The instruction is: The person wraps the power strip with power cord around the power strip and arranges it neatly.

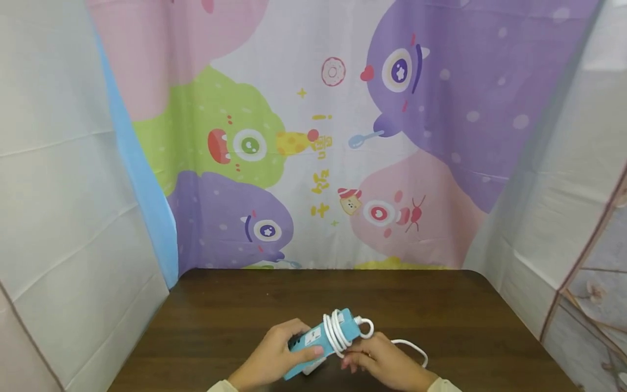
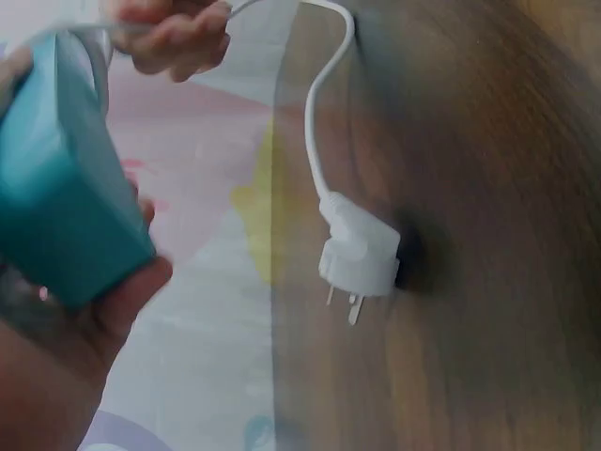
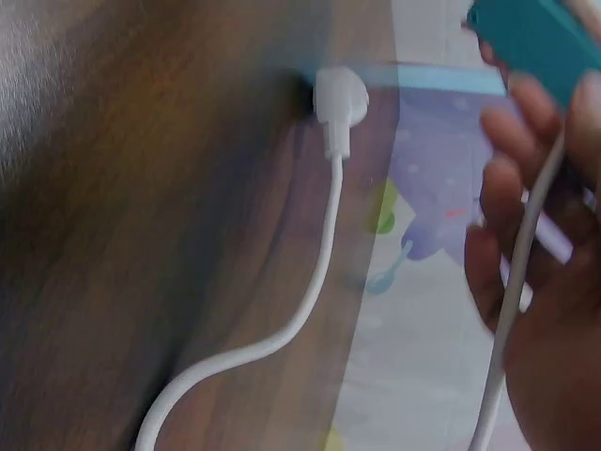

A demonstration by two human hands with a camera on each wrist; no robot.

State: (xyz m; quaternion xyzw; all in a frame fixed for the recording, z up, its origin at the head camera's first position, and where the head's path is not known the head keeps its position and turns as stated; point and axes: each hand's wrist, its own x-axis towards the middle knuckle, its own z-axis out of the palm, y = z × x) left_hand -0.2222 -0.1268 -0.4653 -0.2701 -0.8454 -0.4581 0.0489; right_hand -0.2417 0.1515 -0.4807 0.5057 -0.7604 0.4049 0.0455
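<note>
A light-blue power strip (image 1: 313, 336) is tilted in my left hand (image 1: 279, 348), whose fingers and thumb grip its near half. Its white cord (image 1: 335, 333) is wound several times around the far half, with a small loop standing off the far end. My right hand (image 1: 379, 356), just right of the coils, pinches the loose cord between thumb and curled fingers. From there the cord tail (image 1: 413, 348) bends out to the right over the table. A white plug (image 2: 362, 252) with metal pins lies at the cord's end; the strip mostly hides it in the head view.
The dark wooden table (image 1: 235, 296) has rounded far corners. Behind it hangs a curtain (image 1: 313, 179) with cartoon monsters, and pale fabric walls (image 1: 63, 179) stand on both sides.
</note>
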